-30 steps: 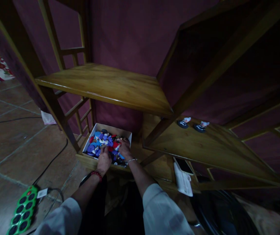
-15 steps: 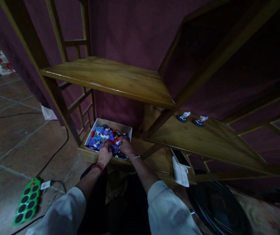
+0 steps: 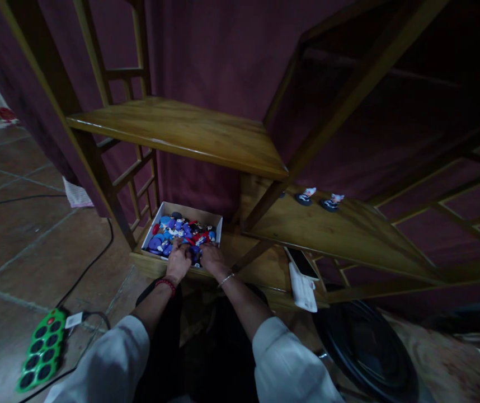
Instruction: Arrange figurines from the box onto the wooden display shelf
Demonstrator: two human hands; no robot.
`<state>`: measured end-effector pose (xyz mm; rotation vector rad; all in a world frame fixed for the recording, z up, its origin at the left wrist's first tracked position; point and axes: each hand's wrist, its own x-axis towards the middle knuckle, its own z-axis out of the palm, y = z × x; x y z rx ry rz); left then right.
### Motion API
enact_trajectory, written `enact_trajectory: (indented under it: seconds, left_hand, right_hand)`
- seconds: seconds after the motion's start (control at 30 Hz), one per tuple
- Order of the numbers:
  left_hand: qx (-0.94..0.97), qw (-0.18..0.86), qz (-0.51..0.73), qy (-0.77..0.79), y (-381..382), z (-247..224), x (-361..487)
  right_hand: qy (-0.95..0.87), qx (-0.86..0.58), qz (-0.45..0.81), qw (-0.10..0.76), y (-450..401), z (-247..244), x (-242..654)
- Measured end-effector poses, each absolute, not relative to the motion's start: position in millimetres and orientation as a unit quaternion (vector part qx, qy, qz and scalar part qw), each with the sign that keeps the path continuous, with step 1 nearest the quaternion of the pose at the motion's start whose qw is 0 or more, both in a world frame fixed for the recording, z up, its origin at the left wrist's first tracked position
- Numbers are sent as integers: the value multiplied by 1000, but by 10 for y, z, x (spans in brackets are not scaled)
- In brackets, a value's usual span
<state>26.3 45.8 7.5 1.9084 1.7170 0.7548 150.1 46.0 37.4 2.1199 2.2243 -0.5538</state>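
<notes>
A shallow white cardboard box (image 3: 200, 215) stands on the low wooden shelf, filled with a jumble of small figurines (image 3: 176, 225) in blue, purple, red and black, several on round bases. Over the box's front edge reaches my left hand (image 3: 179, 262), its fingers bent down among the figurines. My right hand (image 3: 212, 258) is just to its right, fingers curled into the pile near the front right corner. Whatever lies in the fingers of either hand is too small and dark to make out.
Two small figurines (image 3: 307, 196) stand on the shelf board to the right. A phone (image 3: 302, 262) and a white packet (image 3: 304, 291) lie lower down. Left on the tiled floor is a green power strip (image 3: 42, 350) with cables. A round black object (image 3: 366, 347) is at lower right.
My right hand has moved back toward the box's front edge, closer to my left hand. My left hand stays about the same place. The view has shifted slightly.
</notes>
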Motion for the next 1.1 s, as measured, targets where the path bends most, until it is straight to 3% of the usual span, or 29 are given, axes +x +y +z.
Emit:
enact_trajectory:
  seconds: [0.27,0.53,0.7,1.1]
  left_hand:
    - [686,236,281,628,467,103,243]
    - [728,248,224,598,473,130,250]
    - [752,247,157,591,457,176,262]
    - [736,229,156,618,494,124,240]
  right_hand:
    - [718,670,-186,2,566,397,1481]
    - [736,644,-193,-77,675,259,1564]
    - [733,655,-184,-22,654,274,1675]
    - [778,602,-172,53,524,469,1670]
